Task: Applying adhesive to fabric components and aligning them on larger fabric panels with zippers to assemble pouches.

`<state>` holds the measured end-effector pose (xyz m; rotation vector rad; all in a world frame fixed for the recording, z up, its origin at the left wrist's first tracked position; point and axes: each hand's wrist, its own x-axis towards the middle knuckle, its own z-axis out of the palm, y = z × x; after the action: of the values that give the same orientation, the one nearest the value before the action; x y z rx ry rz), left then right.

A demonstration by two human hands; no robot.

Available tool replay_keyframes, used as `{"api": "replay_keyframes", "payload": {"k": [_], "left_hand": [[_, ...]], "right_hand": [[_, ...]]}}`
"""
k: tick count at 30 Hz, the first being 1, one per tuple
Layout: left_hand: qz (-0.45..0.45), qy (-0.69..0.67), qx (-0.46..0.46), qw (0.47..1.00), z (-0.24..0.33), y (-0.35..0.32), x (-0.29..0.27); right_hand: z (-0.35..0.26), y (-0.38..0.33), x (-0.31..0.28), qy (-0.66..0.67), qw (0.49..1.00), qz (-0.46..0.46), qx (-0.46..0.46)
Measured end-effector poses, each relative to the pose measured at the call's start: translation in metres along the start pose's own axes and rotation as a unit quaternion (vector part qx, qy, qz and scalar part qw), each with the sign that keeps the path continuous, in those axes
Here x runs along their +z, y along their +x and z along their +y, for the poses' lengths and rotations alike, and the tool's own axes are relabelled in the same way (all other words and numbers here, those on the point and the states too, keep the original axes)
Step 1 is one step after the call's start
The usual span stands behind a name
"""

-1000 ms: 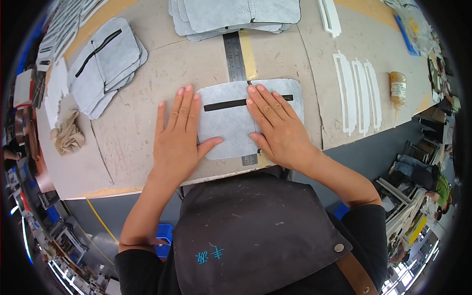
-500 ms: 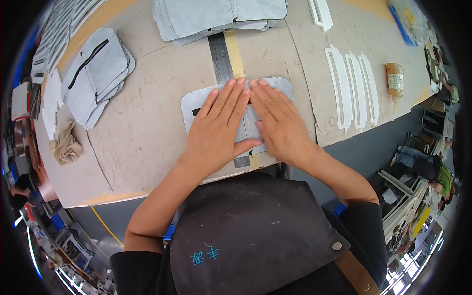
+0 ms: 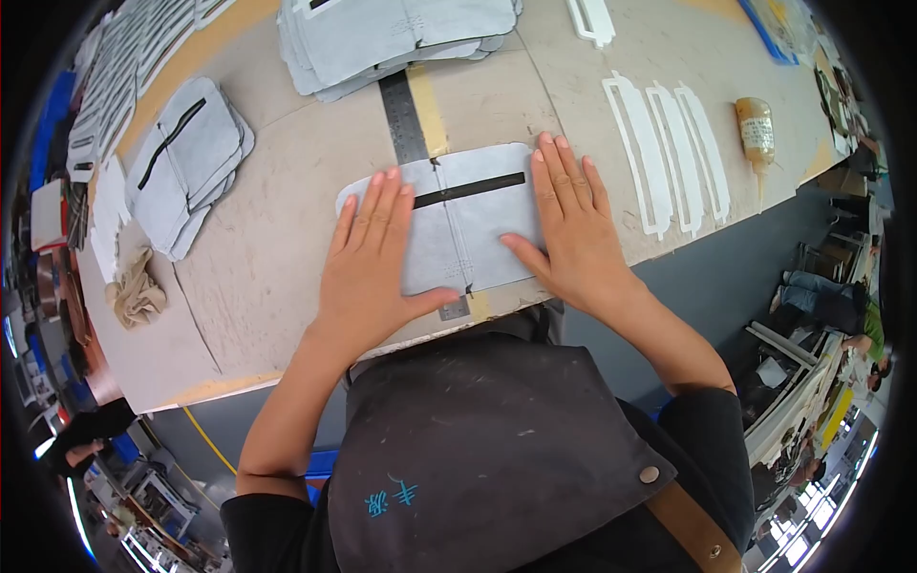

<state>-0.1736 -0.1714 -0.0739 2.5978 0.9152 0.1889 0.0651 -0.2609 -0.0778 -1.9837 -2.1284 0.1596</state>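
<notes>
A pale grey panel (image 3: 478, 234) with rounded corners lies flat near the table's front edge. Across it runs a black strip (image 3: 478, 188), and a seam goes down its middle. My left hand (image 3: 373, 253) rests flat over the panel's left end, thumb spread toward the seam. Over the right end lies my right hand (image 3: 573, 215), its fingers stretched out and thumb pointing inward. Neither hand grips anything. Beneath the panel passes a metal ruler (image 3: 403, 115), fixed along the table beside a tan tape strip (image 3: 430, 110).
Stacked grey panels stand at the far side (image 3: 373, 43) and at the left (image 3: 186, 181). White slotted frames (image 3: 650, 167) lie to the right, near a bottle of amber liquid (image 3: 755, 134). A crumpled beige cloth (image 3: 136, 291) sits at the left edge. Other people are farther off.
My hands have slid apart, from close together over the panel's middle out to its two ends. The black strip and centre seam now show between them.
</notes>
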Motion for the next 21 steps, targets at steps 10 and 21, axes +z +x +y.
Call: {"api": "replay_keyframes", "payload": {"k": [10,21], "left_hand": [[0.083,-0.133,0.198,0.968,0.073,0.090,0.016],[0.048,-0.150,0.295,0.942,0.139,0.148,0.080]], "right_hand": [[0.039,-0.075,-0.040,0.534,0.768,0.154,0.319],[0.073,-0.104,-0.058,0.723,0.541,0.107,0.416]]}}
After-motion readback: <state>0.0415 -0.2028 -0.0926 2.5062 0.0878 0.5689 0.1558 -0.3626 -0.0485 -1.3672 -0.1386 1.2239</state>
